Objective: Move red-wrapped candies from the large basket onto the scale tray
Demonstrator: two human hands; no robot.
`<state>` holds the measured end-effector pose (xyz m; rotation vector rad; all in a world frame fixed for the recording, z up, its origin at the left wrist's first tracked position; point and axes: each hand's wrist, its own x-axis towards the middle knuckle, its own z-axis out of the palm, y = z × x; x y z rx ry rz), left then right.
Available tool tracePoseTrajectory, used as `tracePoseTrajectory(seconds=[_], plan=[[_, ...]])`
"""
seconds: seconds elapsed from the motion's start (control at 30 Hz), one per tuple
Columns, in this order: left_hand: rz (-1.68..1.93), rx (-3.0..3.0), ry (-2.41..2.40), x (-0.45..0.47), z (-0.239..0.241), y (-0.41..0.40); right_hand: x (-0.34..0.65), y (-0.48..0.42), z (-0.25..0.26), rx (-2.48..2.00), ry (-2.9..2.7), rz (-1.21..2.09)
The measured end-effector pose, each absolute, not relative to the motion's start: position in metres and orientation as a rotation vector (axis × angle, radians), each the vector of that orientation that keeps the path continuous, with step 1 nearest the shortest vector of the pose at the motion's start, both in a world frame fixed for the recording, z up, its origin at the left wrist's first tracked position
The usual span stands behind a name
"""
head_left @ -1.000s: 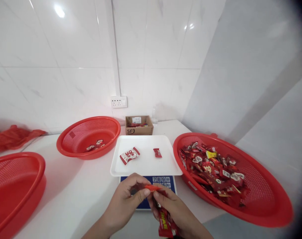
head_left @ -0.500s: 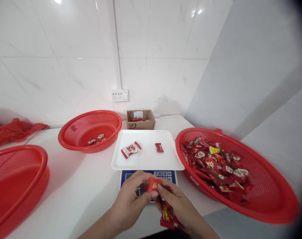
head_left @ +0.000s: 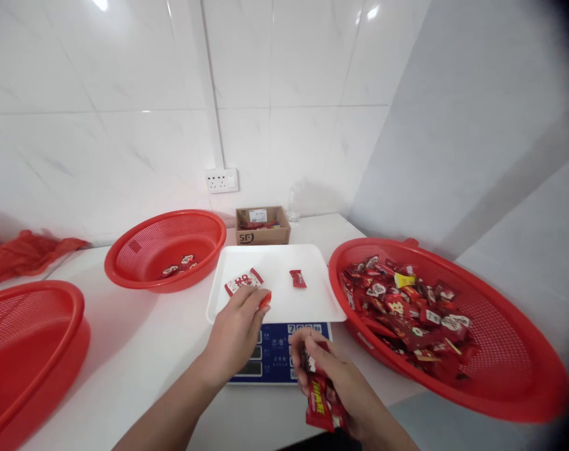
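Observation:
My left hand (head_left: 235, 329) reaches over the front edge of the white tray (head_left: 312, 307) on the blue scale (head_left: 277, 357), pinching a small red candy (head_left: 265, 299) in its fingertips. A red-and-white packet (head_left: 243, 281) and a small red candy (head_left: 297, 278) lie on the tray. My right hand (head_left: 338, 388) is closed on a bunch of red candy packets (head_left: 319, 401) in front of the scale.
A large red basket (head_left: 509, 376) at the right holds several red candies. A red basket (head_left: 164, 247) at the back left holds a few candies. Another red basket (head_left: 25, 351) sits at the far left. A cardboard box (head_left: 262, 227) and a wall socket (head_left: 222, 180) are behind.
My left hand took one red candy from the right hand's bunch and moved it forward over the tray. The right hand stayed near the scale's front.

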<state>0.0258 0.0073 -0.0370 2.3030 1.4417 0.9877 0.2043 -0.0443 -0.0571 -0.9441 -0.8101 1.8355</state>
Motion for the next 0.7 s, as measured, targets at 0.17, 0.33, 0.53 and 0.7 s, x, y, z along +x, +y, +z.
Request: tracePoseTrajectory(seconds=[0.17, 0.33, 0.53, 0.7], plan=[[0.945, 2.445, 1.526, 0.033, -0.041, 0.026, 0.209, -0.037, -0.057, -0.857, -0.511, 1.774], [0.962, 1.969, 1.248, 0.049, -0.039, -0.003, 0.210, -0.026, -0.049, -0.788, -0.378, 1.615], [0.750, 1.100, 0.766, 0.071, -0.049, -0.034, 0.194, -0.026, -0.046, -0.750, -0.515, 1.375], [0.967, 0.760, 0.788, 0.073, -0.045, -0.031, 0.188, -0.032, -0.057, -0.904, -0.762, 1.368]])
